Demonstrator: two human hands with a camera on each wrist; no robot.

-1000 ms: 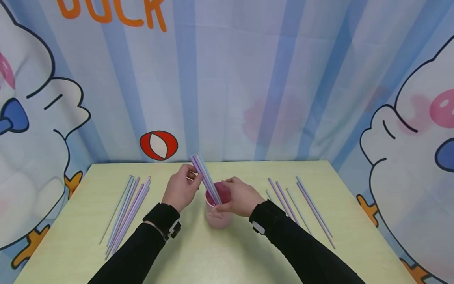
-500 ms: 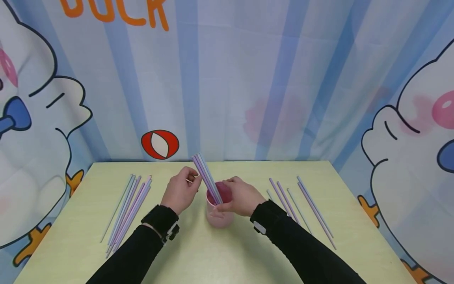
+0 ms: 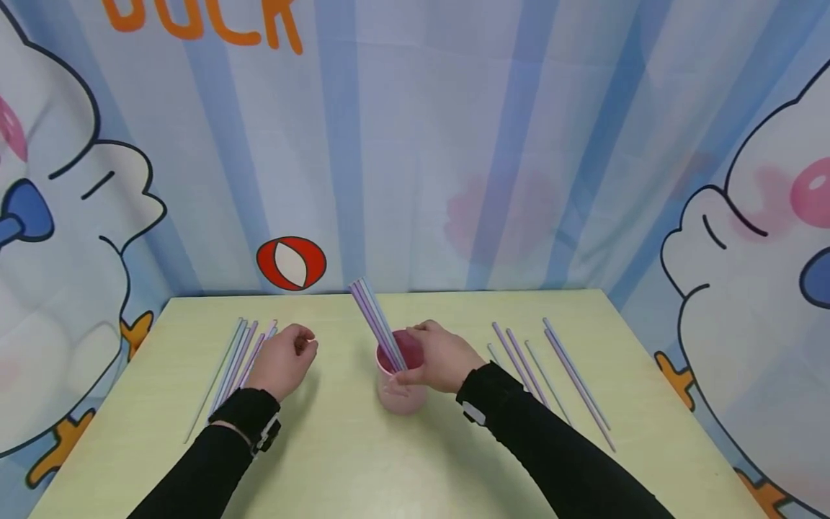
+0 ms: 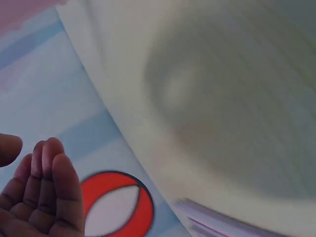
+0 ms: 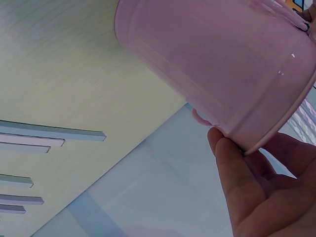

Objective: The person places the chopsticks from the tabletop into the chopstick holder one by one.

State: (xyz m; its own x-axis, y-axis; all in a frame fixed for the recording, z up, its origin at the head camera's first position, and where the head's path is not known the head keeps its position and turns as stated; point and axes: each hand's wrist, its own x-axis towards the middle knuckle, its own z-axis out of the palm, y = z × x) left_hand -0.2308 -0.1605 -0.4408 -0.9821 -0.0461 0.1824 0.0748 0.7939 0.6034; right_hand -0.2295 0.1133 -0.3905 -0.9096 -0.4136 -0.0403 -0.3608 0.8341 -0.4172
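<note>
A pink cup (image 3: 400,402) stands near the table's middle, with several purple and pale blue straws (image 3: 376,321) leaning left in it. My right hand (image 3: 444,358) grips the cup at its rim; the right wrist view shows fingertips (image 5: 232,148) pinching the edge of the cup (image 5: 212,64). My left hand (image 3: 283,360) is off the table between the cup and the left group of straws (image 3: 223,367), holding nothing. Its fingers (image 4: 66,182) are relaxed in the left wrist view. My left hand and sleeve hide part of that left group.
More straws (image 3: 577,382) lie spread on the right of the pale wooden table (image 3: 363,476), partly under my right sleeve (image 3: 538,440). Behind the far edge hangs a blue-striped curtain (image 3: 415,144) with cartoon prints.
My left hand has let go of the straws at the cup and moved left toward the left group. My right hand still grips the cup; its straws stay leaning in place.
</note>
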